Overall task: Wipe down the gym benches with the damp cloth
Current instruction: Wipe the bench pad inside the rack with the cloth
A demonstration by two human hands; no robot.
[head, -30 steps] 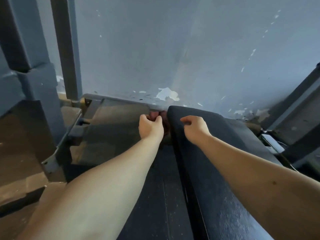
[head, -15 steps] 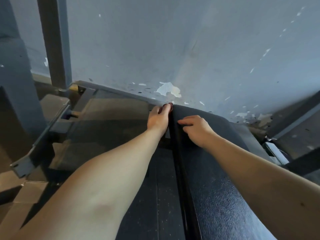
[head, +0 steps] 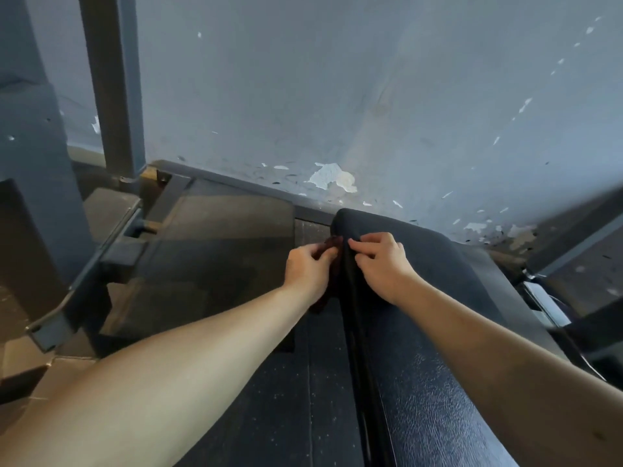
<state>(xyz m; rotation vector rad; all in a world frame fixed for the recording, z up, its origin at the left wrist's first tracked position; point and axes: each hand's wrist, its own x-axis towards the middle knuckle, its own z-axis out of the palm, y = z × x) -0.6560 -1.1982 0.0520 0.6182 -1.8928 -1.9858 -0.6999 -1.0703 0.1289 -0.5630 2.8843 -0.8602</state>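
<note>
The dark red cloth (head: 331, 243) is largely covered by the left hand (head: 308, 269). Only a fold above the fingers and a strip below the wrist show. It lies against the left side edge of the bench pad (head: 438, 382), near the pad's far end. The pad's near end and both forearms are cut off by the frame. Equipment at the right border is blurred and cannot be identified.

A grey-blue wall (head: 371, 96) with a peeled paint patch (head: 332, 178) stands directly behind the pad. A steel upright post (head: 113, 96) rises at upper left. Dark speckled flooring (head: 296, 416) runs along the pad's left side.

The left hand grips the cloth, fingers curled round it. The right hand (head: 382, 264) rests on the pad top at the same edge, fingers bent. Whether it pinches pad or cloth cannot be determined. Both arms are extended forward.
</note>
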